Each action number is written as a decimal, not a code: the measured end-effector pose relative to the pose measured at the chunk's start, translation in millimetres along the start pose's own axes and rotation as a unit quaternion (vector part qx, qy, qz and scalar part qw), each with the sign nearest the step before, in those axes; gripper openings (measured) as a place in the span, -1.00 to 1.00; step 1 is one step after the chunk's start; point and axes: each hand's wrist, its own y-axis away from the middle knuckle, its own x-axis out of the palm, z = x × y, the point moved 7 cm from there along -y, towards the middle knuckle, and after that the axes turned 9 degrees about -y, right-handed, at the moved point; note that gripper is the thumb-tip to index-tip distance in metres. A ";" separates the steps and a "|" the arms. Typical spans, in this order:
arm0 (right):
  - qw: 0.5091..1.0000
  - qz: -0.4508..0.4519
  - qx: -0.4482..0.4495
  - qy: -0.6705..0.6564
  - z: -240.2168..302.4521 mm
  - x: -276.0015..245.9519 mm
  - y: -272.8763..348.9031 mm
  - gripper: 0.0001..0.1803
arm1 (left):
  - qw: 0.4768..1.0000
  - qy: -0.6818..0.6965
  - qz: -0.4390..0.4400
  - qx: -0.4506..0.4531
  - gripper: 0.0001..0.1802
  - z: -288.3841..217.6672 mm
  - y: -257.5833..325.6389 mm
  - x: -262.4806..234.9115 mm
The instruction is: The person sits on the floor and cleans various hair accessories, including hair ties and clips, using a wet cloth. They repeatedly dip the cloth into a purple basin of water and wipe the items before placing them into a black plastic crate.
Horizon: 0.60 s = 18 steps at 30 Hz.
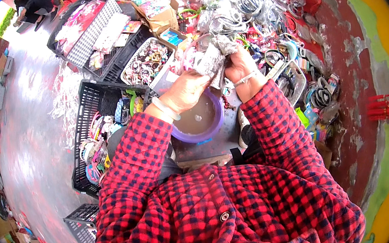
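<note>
A crumpled grey-and-white cloth (214, 60), wet-looking, is held up between my two hands. My left hand (185, 90) grips its near left side with the fingers curled round it. On the right, my right hand (241, 66) is closed on the other side of the cloth. Below both hands stands a purple basin (221, 118) with murky brownish water (198, 116) in it, and a small patch of bubbles floats there. Part of the cloth hangs down over the basin's far rim. Some of the fingers are hidden behind the cloth.
Left of me, a black crate (78, 136) holds headbands and hair accessories. A white basket (124, 76) of small hair ties stands beyond, beside a grey crate (87, 35) and a cardboard box (164, 20). Bagged headbands (248, 6) are heaped at the far right. A white basket (301, 83) sits right.
</note>
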 end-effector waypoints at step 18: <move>1.000 -0.010 0.002 0.000 -1.9 -1.1 -6.6 -0.86 | 0.990 -0.056 -0.035 0.121 -0.91 -5.7 5.6 -2.0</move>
